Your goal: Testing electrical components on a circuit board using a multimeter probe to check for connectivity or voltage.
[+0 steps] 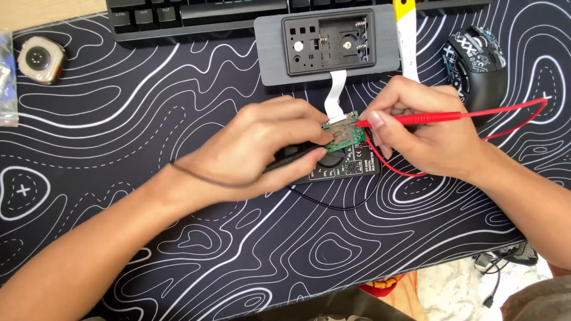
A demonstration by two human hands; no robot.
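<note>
Probing is the step in hand: your right hand pinches the red probe, tip on the green circuit board; your left hand grips the black probe against the board, over the multimeter. Next, I judge, you need steady tips and a clear meter view.

A black keyboard lies far, a watch far left, a patterned mouse far right, all on the black desk mat.

Multimeter mostly hidden under both hands; keyboard cropped by top edge; black probe tip concealed behind fingers.
</note>
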